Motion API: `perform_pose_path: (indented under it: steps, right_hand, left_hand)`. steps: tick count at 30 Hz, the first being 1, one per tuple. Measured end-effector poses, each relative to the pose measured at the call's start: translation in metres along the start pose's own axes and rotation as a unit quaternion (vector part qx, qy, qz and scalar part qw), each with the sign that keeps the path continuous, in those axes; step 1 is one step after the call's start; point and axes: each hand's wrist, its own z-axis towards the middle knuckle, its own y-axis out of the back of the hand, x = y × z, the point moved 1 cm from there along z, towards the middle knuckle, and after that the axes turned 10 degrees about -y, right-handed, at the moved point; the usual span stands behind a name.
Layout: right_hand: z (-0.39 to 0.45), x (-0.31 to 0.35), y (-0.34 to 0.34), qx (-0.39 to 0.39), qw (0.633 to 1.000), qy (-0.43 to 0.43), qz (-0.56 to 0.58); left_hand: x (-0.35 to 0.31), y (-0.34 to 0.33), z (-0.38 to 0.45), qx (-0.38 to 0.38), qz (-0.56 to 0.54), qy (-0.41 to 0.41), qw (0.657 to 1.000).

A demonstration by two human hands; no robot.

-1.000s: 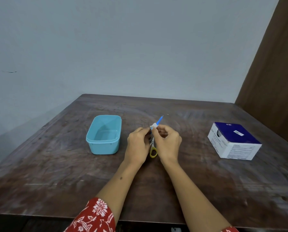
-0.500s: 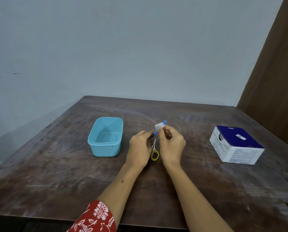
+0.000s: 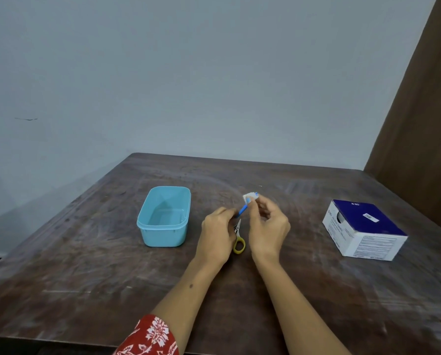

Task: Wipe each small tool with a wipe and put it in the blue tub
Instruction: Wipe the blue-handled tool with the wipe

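My left hand (image 3: 215, 235) pinches the near end of a thin blue tool (image 3: 243, 210) that slants up and to the right. My right hand (image 3: 268, 226) pinches a small white wipe (image 3: 248, 197) folded around the tool's far end. Small scissors with yellow handles (image 3: 239, 244) lie on the table between my two hands, partly hidden by them. The blue tub (image 3: 164, 228) stands to the left of my left hand, and nothing shows inside it.
A white and dark-blue cardboard box (image 3: 362, 230) sits at the right on the brown wooden table (image 3: 86, 265). A grey wall stands behind the table and a brown panel rises at the far right.
The wipe in my right hand has slid along the blue tool towards its far tip, covering most of it. My left hand keeps its hold on the near end.
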Motion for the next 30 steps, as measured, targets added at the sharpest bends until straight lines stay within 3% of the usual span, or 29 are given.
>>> perform_pose_path:
  steps: [2,6,8,11,21,26,30]
  right_hand:
    - [0.001,0.001,0.002,-0.018,1.000,0.007,0.015]
    - [-0.002,-0.005,-0.003,0.044,0.995,0.043,-0.078]
    - [-0.002,-0.005,-0.003,0.028,0.994,0.053,-0.087]
    - [0.000,0.001,0.001,-0.008,0.999,0.027,-0.019]
    - [-0.004,0.011,0.004,-0.009,0.997,0.004,0.082]
    - [-0.004,0.007,0.000,0.026,0.998,-0.006,0.062]
    - [-0.001,0.011,0.003,0.005,0.996,0.002,0.092]
  left_hand:
    - [-0.001,0.000,0.000,0.007,0.000,-0.003,1.000]
    - [0.003,0.000,0.001,-0.007,0.006,-0.002,1.000]
    - [0.002,0.000,0.001,-0.006,0.006,-0.002,1.000]
    - [0.000,-0.002,0.000,0.004,0.005,-0.013,1.000]
    - [0.003,-0.003,0.000,0.001,0.010,0.000,1.000]
    - [0.004,-0.001,0.000,-0.002,0.024,0.000,1.000]
    - [0.001,-0.001,-0.001,0.004,0.008,0.001,1.000]
